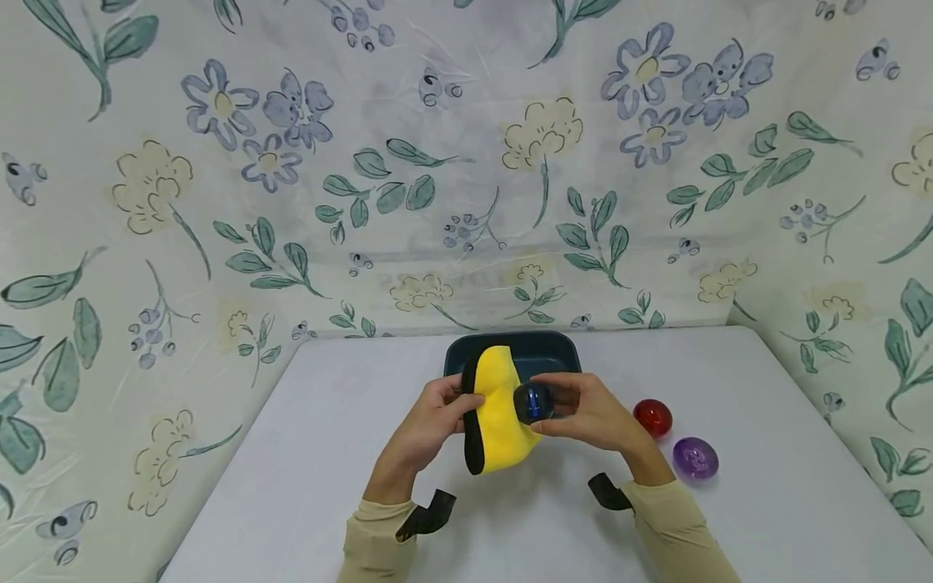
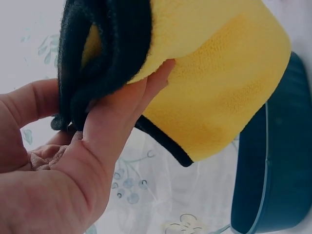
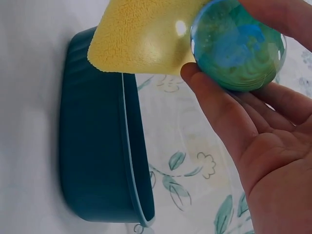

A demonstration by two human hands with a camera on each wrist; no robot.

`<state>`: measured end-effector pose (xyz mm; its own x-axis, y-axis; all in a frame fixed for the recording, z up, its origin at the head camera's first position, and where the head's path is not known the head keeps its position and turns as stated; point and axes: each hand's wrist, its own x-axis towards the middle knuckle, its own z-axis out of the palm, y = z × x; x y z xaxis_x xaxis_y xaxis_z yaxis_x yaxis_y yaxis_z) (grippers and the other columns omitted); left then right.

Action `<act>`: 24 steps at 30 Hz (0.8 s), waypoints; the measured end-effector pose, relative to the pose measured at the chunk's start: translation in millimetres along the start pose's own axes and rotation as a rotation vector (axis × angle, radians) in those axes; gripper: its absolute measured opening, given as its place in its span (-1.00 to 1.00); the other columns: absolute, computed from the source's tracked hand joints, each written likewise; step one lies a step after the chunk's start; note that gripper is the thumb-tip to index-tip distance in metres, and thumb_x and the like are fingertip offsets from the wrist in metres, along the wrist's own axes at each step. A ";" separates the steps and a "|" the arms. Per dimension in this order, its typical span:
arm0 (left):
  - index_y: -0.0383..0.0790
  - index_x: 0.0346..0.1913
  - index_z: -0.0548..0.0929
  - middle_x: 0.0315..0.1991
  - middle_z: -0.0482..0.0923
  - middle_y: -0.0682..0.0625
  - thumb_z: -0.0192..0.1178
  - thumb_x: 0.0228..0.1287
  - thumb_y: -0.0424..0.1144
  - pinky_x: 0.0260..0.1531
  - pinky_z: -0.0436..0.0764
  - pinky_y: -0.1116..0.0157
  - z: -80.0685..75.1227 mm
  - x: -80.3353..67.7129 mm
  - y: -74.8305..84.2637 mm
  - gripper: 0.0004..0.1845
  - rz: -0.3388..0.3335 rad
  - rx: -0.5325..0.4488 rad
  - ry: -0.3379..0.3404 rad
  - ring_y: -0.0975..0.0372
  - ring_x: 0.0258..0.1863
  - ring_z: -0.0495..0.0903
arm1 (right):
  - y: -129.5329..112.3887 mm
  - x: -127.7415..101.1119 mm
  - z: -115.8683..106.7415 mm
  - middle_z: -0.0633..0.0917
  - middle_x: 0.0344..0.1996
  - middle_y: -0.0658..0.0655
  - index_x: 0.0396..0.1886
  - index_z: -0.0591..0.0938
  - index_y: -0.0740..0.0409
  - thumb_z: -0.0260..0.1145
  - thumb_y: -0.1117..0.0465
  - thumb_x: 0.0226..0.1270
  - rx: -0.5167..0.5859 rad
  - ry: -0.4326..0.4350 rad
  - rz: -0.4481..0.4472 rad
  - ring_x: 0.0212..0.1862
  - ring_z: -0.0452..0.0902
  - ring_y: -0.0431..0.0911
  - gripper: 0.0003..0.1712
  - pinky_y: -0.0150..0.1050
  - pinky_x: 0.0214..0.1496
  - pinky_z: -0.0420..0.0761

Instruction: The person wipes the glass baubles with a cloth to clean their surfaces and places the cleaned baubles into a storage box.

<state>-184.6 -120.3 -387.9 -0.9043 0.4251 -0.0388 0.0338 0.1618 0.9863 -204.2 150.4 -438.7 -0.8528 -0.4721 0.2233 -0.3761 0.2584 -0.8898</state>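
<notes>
A folded yellow cloth (image 1: 499, 413) with a black edge is pinched at its dark border by my left hand (image 1: 437, 417); the left wrist view shows thumb and fingers on either side of the cloth (image 2: 209, 87). My right hand (image 1: 594, 413) grips a dark blue glass ball (image 1: 534, 402) between thumb and fingers, against the cloth's right side. The ball (image 3: 239, 46) looks clear and blue-green in the right wrist view. Both hands are raised in front of a dark teal basin (image 1: 513, 340), partly hidden behind them.
A red ball (image 1: 653, 419) and a purple ball (image 1: 696, 459) lie on the white table (image 1: 306, 486), right of the right hand. Flower-patterned cloth walls (image 1: 466, 162) stand behind the table and at both sides.
</notes>
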 end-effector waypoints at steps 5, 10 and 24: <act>-0.50 0.36 0.42 0.19 0.59 -0.41 0.04 0.56 -0.27 0.13 0.75 0.09 -0.2 -0.2 0.0 -0.54 0.004 -0.015 -0.005 0.13 -0.01 0.75 | -1.5 -0.5 -0.6 0.64 0.26 0.40 0.40 0.49 0.31 0.55 0.21 0.20 0.014 -0.014 -0.003 0.14 0.74 0.19 -0.22 -0.18 0.12 0.76; -0.50 0.38 0.40 0.20 0.58 -0.42 0.04 0.56 -0.25 0.14 0.74 0.09 -0.6 -0.8 0.3 -0.51 0.014 -0.033 -0.012 0.13 0.00 0.76 | -2.8 -0.6 -0.9 0.65 0.24 0.42 0.38 0.48 0.36 0.54 0.24 0.20 0.026 -0.025 -0.004 0.13 0.75 0.20 -0.23 -0.20 0.10 0.77; -0.53 0.38 0.39 0.15 0.65 -0.34 0.01 0.57 -0.22 0.10 0.76 0.16 -2.8 0.5 0.2 -0.50 0.010 -0.078 -0.027 0.22 -0.06 0.78 | -4.8 -1.9 -2.5 0.68 0.19 0.42 0.36 0.50 0.38 0.53 0.26 0.21 0.037 -0.039 -0.042 0.06 0.78 0.15 -0.26 -0.20 0.07 0.78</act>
<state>-186.3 -122.5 -387.3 -0.8921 0.4508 -0.0320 0.0087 0.0880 0.9961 -201.6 152.2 -433.8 -0.8216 -0.5144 0.2457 -0.3970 0.2069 -0.8942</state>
